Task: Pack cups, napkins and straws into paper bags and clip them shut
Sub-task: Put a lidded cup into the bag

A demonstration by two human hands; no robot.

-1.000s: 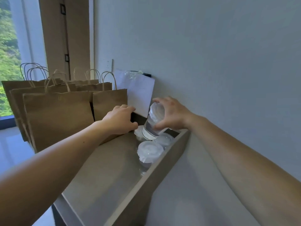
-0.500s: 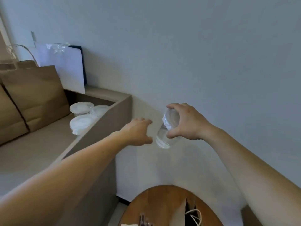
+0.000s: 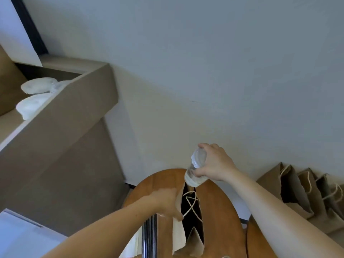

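Observation:
My right hand [image 3: 216, 162] grips a clear lidded plastic cup [image 3: 195, 169] by its top, tilted, just above the far end of an open brown paper bag [image 3: 193, 239]. The bag stands on a round wooden table [image 3: 219, 205], its mouth dark and its rope handles [image 3: 191, 203] lying across the opening. My left hand [image 3: 165, 200] holds the bag's left rim, thumb at the edge, spreading the mouth. More lidded cups [image 3: 37, 86] sit on the shelf at upper left.
A beige ledge [image 3: 78, 101] with a raised front edge juts out at the left. Several packed paper bags [image 3: 301, 190] stand on the floor against the wall at right. A bundle of dark straws [image 3: 149, 237] and white napkins [image 3: 134, 244] lie on the table.
My view swung down and right from the shelf to the table. My right hand carried the cup down to the bag, and my left hand took hold of the bag's rim.

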